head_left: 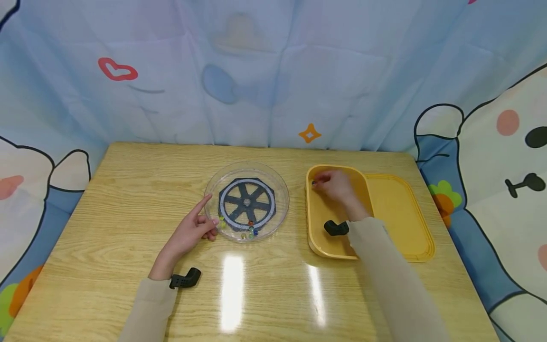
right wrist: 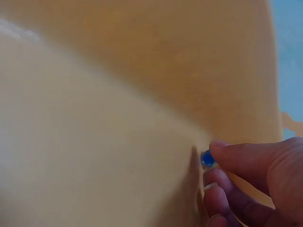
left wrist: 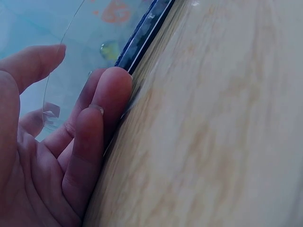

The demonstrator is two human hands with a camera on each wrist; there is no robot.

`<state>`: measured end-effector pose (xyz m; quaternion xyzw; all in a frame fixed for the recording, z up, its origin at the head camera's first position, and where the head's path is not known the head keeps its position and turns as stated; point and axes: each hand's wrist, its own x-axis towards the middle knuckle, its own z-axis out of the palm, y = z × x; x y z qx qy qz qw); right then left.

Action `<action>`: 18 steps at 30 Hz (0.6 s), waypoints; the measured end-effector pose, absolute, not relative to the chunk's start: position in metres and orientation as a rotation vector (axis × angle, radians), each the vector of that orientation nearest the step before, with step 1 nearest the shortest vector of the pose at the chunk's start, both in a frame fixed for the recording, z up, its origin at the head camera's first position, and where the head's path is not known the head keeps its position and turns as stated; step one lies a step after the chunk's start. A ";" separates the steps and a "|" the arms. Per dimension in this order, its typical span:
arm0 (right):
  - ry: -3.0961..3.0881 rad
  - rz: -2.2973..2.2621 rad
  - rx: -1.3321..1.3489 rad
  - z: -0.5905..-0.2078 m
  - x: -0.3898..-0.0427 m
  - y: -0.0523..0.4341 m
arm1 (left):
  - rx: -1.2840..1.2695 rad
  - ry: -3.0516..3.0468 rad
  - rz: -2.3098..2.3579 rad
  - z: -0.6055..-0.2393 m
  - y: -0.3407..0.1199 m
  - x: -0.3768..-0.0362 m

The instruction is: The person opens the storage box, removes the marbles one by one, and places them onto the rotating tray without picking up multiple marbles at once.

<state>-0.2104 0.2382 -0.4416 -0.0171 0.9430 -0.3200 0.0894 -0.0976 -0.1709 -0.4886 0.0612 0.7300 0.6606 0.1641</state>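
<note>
The right hand (head_left: 337, 186) sits in the yellow tray (head_left: 401, 213), right of the middle, pinching 1 blue marble (right wrist: 207, 159) in its fingertips to lift it. The left hand (head_left: 192, 230) is loose, fingers touching the clear dish (head_left: 247, 201) in the middle to steady it.

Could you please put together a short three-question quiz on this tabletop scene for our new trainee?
1. True or false: the right hand is inside the yellow tray.
2. What does the right hand pinch? A) a blue marble B) a spoon C) a coin
3. Which thing does the left hand touch?

Key
1. True.
2. A: the blue marble sits at the fingertips.
3. The clear round dish, at its rim; several marbles lie inside it.
</note>
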 end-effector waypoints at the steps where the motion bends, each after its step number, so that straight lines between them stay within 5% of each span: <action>1: 2.808 -0.948 -0.035 -0.443 -0.211 0.237 | 0.172 2.082 1.884 -0.488 -0.171 -0.098; 18: 2.782 -0.957 0.028 -0.448 -0.210 0.230 | 0.166 2.059 1.894 -0.490 -0.171 -0.098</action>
